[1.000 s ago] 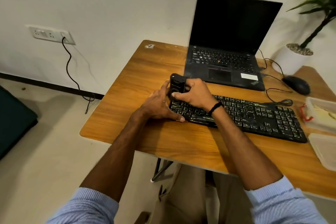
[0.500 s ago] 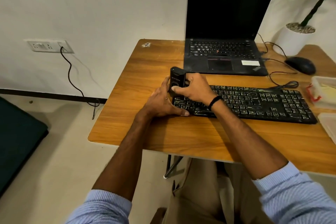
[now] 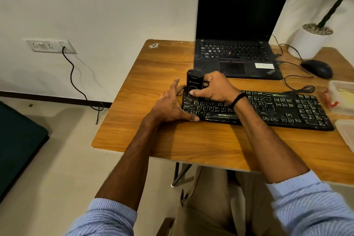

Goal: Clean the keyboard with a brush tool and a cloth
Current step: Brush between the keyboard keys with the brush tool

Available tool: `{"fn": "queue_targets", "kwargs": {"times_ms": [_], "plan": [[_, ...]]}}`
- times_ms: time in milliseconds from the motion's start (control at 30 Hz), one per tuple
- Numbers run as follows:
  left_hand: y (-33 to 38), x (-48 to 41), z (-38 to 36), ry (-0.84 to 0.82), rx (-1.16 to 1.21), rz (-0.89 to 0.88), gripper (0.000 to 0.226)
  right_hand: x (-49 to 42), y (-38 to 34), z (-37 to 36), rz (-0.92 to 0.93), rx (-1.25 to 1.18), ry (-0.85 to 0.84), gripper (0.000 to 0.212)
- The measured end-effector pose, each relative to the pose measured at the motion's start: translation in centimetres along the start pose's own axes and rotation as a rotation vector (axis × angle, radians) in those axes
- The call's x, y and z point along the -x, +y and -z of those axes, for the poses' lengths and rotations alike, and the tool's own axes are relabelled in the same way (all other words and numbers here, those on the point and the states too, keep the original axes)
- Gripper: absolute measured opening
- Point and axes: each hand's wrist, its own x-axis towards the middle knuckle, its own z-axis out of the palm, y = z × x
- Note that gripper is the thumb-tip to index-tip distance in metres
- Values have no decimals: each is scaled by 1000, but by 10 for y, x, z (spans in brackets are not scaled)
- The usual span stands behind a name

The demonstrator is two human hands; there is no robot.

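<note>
Curls the fingers (image 3: 207,79) of the right hand (image 3: 216,88) round the far side of a black brush tool (image 3: 193,82) and lays the thumb across its near face, standing it upright on the top-left keys of the black keyboard (image 3: 277,109). Spreads the left hand (image 3: 168,105) wide and holds nothing in it: thumb stretched along the keyboard's front edge, forefinger straight and raised just beside the tool, remaining fingers reaching past the keyboard's left end, contact there not discernible. Wears a dark band (image 3: 238,98) on the right wrist and pale blue sleeves (image 3: 107,216) pushed up both forearms. Works at a wooden table (image 3: 153,86), with the keyboard slightly askew across its near half and a looped cable behind. Shares the tabletop with an open laptop (image 3: 237,50), screen dark, just beyond the tool; a black mouse (image 3: 317,68) to the right; clear plastic containers (image 3: 342,99) at the right edge. Takes in a white plant pot (image 3: 310,42) by the wall behind the mouse and a wall socket (image 3: 50,46) at left, black cord hanging to the floor. Matches the frame half a second earlier in grip, brace and spot on the keyboard; differs only in a slightly turned view.
</note>
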Motion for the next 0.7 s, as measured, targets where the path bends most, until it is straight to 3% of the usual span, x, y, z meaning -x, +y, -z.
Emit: {"fn": "queue_targets", "kwargs": {"times_ms": [167, 267, 333, 433, 600, 700], "plan": [[-10, -6, -2, 29, -23, -37, 141, -9, -18, -27, 104, 154, -71, 19], [-7, -5, -2, 48, 17, -32, 151, -8, -19, -18, 79, 147, -68, 18], [-5, -3, -1, 18, 40, -19, 161, -4, -10, -1, 43, 153, -86, 32], [-6, -4, -1, 0, 15, -30, 163, -1, -2, 4, 34, 123, -83, 35], [-7, -5, -2, 56, -6, -36, 139, -9, -18, -29, 117, 137, -68, 38], [-6, -4, -1, 28, 29, -30, 160, -2, -13, -7, 49, 95, -68, 33]]}}
